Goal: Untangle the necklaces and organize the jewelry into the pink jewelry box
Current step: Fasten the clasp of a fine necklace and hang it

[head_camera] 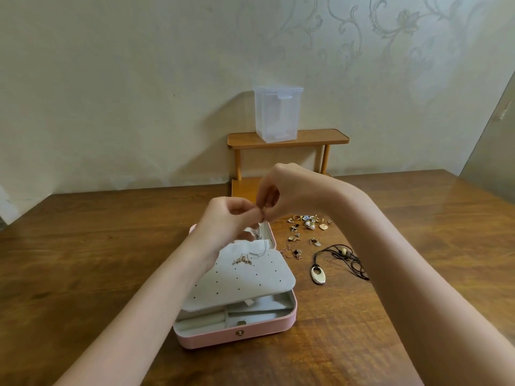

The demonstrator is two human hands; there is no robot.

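Soft, even, warm-toned light fills the scene, moderately bright and without hard shadows. A pale sheen lies on the wooden table (418,207) toward the right far corner, suggesting light from the right. Faint shadows sit under the forearms and the pink jewelry box (237,334). Wide-angle distortion bows the table edges and stretches the arms near the lower corners. The picture is slightly soft, and small jewelry lacks fine detail.

Brown wooden worktop (111,246). Small wooden shelf (315,137) at the back by the wall. Clear plastic box (277,115) with lid standing on the shelf.
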